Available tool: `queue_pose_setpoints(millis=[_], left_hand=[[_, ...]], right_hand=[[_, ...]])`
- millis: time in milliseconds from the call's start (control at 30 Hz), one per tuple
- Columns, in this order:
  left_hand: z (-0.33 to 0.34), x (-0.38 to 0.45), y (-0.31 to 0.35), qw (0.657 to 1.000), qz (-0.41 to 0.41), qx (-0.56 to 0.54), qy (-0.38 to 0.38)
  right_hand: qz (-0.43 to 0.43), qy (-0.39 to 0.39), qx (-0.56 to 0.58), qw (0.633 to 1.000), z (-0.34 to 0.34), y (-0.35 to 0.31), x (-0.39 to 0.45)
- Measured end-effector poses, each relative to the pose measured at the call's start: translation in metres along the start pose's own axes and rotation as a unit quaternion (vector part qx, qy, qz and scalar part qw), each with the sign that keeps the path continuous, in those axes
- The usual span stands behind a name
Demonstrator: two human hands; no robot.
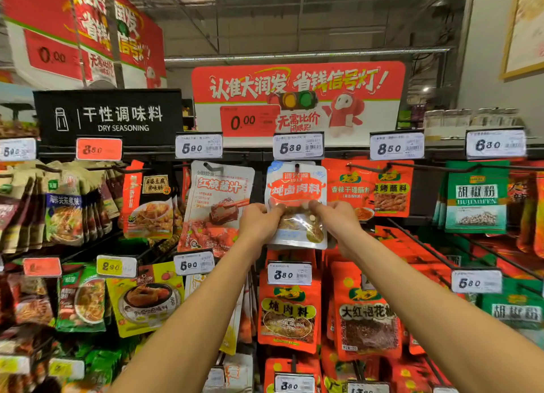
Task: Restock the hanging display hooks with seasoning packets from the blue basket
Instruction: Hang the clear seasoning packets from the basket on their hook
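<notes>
Both hands are raised to the top row of a hanging display. The left hand (259, 220) pinches the left edge of a white-and-red packet (297, 204), fingers curled over its front; the right hand (338, 219) pinches the right edge likewise. The packet sits at the hook (296, 166) under the 5.39 tag (298, 146), its hole at the hook; whether it is fully threaded cannot be told. Beside it on the left hangs a pale sauce pouch (217, 204); on the right, orange packets (368, 186); further right, green pepper packets (477, 198). A black "DRY SEASONING" sign (109, 117) and a red promotional board (297, 98) stand above the rack. Exposed ceiling ducting and a pale wall frame the aisle.
</notes>
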State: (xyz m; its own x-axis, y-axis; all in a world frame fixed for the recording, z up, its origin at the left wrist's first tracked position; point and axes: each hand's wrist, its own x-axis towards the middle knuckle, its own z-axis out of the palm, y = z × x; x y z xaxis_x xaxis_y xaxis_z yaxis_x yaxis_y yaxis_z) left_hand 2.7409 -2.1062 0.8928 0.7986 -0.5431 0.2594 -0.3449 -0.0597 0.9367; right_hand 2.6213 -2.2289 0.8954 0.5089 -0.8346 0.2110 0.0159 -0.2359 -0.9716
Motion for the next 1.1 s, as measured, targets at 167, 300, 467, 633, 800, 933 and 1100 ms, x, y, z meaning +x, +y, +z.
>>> queue_pose_setpoints(millis=[167,300,467,633,800,933,1100], left_hand=[[0.018,0.024,0.004,0.999,-0.033,0.034,0.022],[0.019,0.021,0.002,0.998,-0.03,0.061,0.019],[0.003,0.001,-0.001,0.997,0.012,0.073,0.031],[-0.01,-0.032,0.006,0.998,0.047,-0.007,0.038],[0.001,-0.08,0.015,0.994,0.012,-0.096,-0.056],[0.03,-0.13,0.013,0.985,-0.035,-0.153,-0.075],[0.086,-0.199,-0.015,0.978,-0.111,-0.155,-0.09]], right_hand=[[0.064,0.031,-0.013,0.997,0.009,0.004,0.034],[0.066,0.025,-0.03,0.997,0.006,0.008,0.037],[0.025,0.051,-0.043,0.997,-0.02,0.015,0.02],[0.039,-0.005,0.09,0.995,-0.056,0.007,-0.016],[0.018,-0.048,0.125,0.991,-0.101,0.007,-0.062],[-0.002,-0.074,0.109,0.991,-0.152,0.035,-0.095],[0.054,-0.086,0.096,0.99,-0.222,0.102,-0.134]])
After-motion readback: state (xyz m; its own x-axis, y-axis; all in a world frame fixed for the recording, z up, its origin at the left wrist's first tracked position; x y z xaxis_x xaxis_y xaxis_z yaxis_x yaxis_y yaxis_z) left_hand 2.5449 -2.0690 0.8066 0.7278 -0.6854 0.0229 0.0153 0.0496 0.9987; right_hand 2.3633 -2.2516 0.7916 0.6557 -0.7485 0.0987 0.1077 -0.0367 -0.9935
